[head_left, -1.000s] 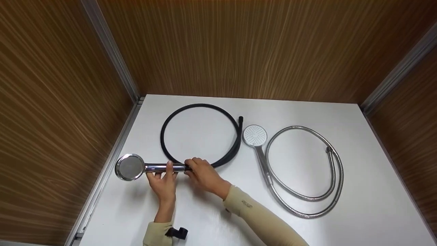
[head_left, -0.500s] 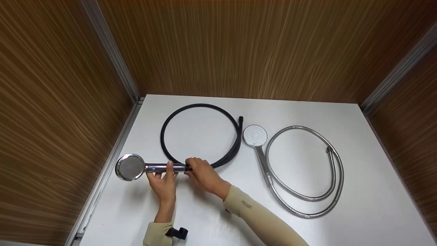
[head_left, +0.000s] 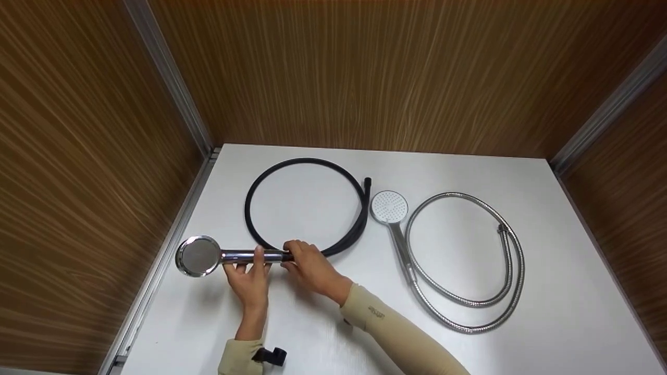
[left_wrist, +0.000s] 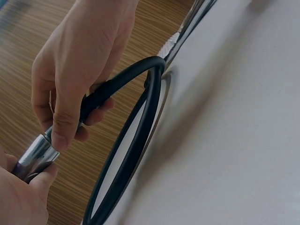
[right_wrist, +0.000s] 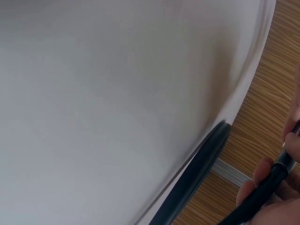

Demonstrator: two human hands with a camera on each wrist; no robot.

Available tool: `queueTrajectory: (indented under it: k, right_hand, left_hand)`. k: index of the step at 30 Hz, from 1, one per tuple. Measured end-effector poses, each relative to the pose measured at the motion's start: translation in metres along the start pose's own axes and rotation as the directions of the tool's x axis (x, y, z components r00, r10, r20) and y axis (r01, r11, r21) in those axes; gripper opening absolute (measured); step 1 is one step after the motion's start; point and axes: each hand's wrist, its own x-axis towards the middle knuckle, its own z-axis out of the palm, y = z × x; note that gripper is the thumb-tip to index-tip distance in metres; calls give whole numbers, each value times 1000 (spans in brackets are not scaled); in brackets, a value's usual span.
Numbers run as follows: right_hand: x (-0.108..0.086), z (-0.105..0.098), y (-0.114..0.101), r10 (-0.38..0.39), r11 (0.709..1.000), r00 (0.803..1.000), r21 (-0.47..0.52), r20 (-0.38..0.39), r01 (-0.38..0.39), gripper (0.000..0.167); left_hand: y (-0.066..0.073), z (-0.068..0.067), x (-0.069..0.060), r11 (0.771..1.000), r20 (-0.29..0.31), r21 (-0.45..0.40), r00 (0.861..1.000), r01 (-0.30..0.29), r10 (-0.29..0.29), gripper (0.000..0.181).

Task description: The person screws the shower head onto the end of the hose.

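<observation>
My left hand (head_left: pixel 251 284) grips the chrome handle of a shower head (head_left: pixel 237 255), its round face to the left and lifted off the table. At the handle's right end my right hand (head_left: pixel 312 268) pinches the end of a black shower hose (head_left: pixel 249 200). In the left wrist view the right hand (left_wrist: pixel 82 70) has thumb and fingers round the hose end, right against the chrome handle (left_wrist: pixel 35 159). The joint itself is partly covered by fingers. The rest of the black hose lies in a loop, its other end free.
On the white table (head_left: pixel 563 250), a second shower head (head_left: pixel 390 207) with a white face lies to the right, joined to a coiled metal hose (head_left: pixel 521 271). Wood-grain panels (head_left: pixel 333 73) stand behind and at both sides.
The right hand has shifted very slightly at the hose end. Left hand, shower head and the things on the table look almost the same.
</observation>
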Motion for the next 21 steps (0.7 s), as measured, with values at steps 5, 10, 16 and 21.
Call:
queueTrajectory:
  k: [5,10,16,21]
  right_hand:
    - [0,-1,0,16,999,1000,31,-2,-16,22]
    - [-1,-1,0,3,1000,1000,30,2,-3,20]
    - [-2,0,2,-18,1000,1000,10,14,18,21]
    - [-1,-1,2,-18,1000,1000,6,20,18,22]
  left_hand:
    - [0,-1,-1,1000,6,1,1000,-1,1,69]
    - [-1,0,-1,1000,-4,-16,1000,2,-2,71]
    - [0,1,-1,1000,-12,-23,1000,-3,3,71]
    - [0,1,-1,1000,-11,-27,1000,-9,9,69]
